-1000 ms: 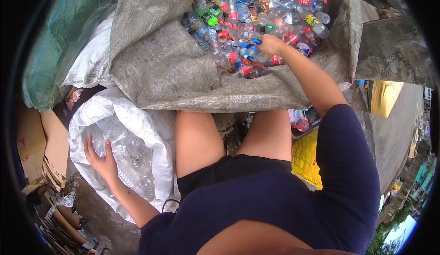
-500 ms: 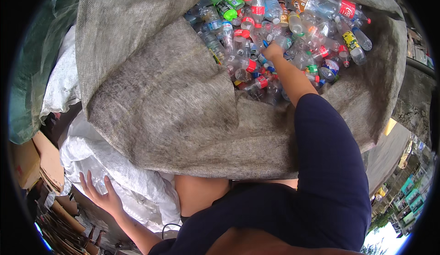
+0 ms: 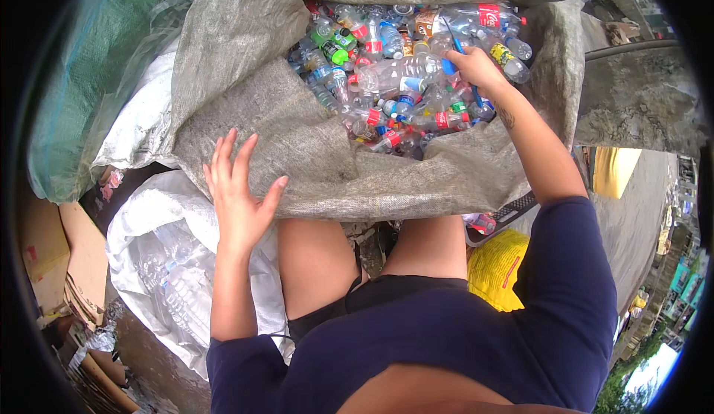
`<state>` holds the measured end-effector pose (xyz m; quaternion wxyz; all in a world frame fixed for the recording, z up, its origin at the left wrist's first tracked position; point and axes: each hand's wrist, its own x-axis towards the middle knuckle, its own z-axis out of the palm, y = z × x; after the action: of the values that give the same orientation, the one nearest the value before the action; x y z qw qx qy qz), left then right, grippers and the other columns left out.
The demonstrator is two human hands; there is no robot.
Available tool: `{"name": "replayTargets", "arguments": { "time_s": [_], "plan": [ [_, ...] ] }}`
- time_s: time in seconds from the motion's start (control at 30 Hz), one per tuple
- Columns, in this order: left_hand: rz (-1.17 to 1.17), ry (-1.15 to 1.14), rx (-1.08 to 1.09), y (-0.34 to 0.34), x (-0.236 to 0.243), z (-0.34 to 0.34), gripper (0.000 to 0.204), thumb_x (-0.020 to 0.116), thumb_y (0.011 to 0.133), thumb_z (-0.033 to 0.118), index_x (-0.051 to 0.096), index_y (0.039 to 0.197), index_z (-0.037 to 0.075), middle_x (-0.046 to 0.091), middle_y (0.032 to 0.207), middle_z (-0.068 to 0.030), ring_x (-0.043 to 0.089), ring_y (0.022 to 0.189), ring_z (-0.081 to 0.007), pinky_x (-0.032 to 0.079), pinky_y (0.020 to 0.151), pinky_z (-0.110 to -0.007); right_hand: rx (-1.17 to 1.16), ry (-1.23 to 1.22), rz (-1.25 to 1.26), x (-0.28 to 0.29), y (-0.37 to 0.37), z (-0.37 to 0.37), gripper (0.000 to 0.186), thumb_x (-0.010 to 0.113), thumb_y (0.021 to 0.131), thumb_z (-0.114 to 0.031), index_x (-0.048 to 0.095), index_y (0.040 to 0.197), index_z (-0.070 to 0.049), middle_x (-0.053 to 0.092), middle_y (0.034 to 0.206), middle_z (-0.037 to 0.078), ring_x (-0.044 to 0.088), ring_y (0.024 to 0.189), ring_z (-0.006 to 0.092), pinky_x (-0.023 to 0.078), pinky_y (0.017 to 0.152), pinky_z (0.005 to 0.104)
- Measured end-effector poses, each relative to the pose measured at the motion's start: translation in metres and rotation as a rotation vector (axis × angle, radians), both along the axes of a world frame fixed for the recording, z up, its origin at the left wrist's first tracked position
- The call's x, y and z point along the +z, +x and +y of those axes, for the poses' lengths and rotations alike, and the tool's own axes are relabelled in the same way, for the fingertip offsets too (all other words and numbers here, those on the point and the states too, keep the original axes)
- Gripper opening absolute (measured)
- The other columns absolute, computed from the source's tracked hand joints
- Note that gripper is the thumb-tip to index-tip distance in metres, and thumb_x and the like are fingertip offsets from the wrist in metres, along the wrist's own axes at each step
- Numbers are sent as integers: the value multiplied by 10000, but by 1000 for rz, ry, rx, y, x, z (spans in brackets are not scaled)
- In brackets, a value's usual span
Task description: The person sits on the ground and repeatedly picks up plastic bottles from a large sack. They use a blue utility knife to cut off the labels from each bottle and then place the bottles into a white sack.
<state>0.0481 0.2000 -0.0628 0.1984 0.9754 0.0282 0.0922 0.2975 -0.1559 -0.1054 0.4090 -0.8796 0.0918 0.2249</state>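
Observation:
My right hand (image 3: 474,68) is closed at the far right of a heap of plastic bottles (image 3: 372,113). At its fingertips is the blue cap end of a large clear plastic bottle (image 3: 394,75), whose body points left. The same hand also grips a slim blue-handled tool with a thin dark blade, apparently a knife (image 3: 457,45). My left hand (image 3: 242,183) is raised with fingers spread and nothing in it, over the near left part of a big grey woven sack (image 3: 260,120). The heap lies in the sack's mouth.
A white sack (image 3: 156,191) with clear bottles stands left of my legs, beside flattened cardboard (image 3: 78,246). Green sheeting (image 3: 97,94) hangs at the far left. On the right are a yellow sack (image 3: 494,269), a dark crate edge (image 3: 517,209) and a yellow object (image 3: 616,170).
My right hand has risen out of the heap and moved right with a clear bottle. The left hand has come up and right, over the grey sack. The whole view has shifted.

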Motion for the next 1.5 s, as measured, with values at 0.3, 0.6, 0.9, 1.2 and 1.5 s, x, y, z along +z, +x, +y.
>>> {"name": "replayTargets", "arguments": {
  "time_s": [0.3,0.6,0.9,1.2,1.5],
  "plan": [
    [-26,-191,-446,78,46,-166,773,734,597,297,424,1289,147,566,1136,-151,558,1049,-289,308,980,-544,-123,432,-324,134,-146,-26,283,650,823,-317,615,874,-40,546,633,-3,427,458,57,343,401,233],
    [-259,-146,-303,44,56,-259,647,705,607,192,473,1203,98,556,1058,-134,578,937,-336,479,783,-424,-535,579,-750,76,-228,-45,141,688,754,-130,597,756,-22,553,617,11,483,570,95,406,534,307],
    [-259,-515,-359,55,52,-218,563,723,647,158,502,1150,37,607,980,-132,601,870,-255,461,788,-359,-672,625,-631,80,-292,-178,113,642,813,-88,586,854,1,538,625,5,476,459,63,388,420,229],
    [206,-1212,-349,-7,42,-194,595,681,728,82,405,1251,11,527,1121,-141,546,993,-209,428,863,-314,-1148,369,-334,-115,-282,-287,238,604,775,-52,578,1006,-3,637,733,108,655,623,203,501,478,335],
    [5,-638,-362,-33,48,-191,650,774,604,147,484,1169,9,625,1021,-135,599,966,-212,479,813,-325,-775,102,-773,9,-273,-242,254,643,830,-279,642,882,-30,568,587,24,529,539,83,424,530,252]
  ]
}}
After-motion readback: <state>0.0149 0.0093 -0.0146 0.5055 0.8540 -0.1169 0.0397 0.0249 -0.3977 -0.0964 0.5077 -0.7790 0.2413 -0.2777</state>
